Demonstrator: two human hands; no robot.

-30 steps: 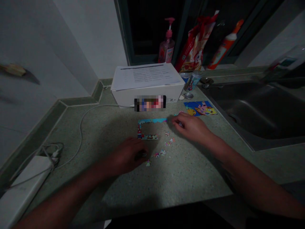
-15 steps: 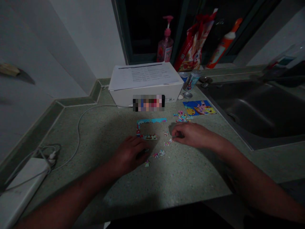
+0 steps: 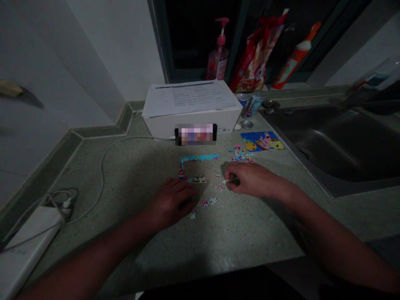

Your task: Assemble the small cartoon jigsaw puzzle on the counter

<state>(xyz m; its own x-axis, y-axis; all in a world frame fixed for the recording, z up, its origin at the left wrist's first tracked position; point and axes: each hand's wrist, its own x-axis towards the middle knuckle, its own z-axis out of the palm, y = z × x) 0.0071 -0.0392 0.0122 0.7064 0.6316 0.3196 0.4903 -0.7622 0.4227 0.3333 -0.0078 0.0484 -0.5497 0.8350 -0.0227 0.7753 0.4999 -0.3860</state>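
A partly joined jigsaw puzzle lies on the counter, its strips forming a top edge, a left side and a lower row. My right hand is closed in a pinch on a small pale puzzle piece to the right of that frame. Below the lower row, my left hand rests with its fingers curled in; whatever is under its fingertips is too dark to make out. Loose puzzle pieces lie between my hands, and one greenish piece is just below my left thumb. A heap of pieces sits beyond my right hand.
A phone leans on a white box, with a cable running left. Right of it lies a SpongeBob picture card. Cans and a sink are farther right. A white power unit lies at left.
My right hand's fingertips have closed in on the small pale piece, and the hand has dipped slightly. My left hand stays almost where it was. The view has shifted a little.
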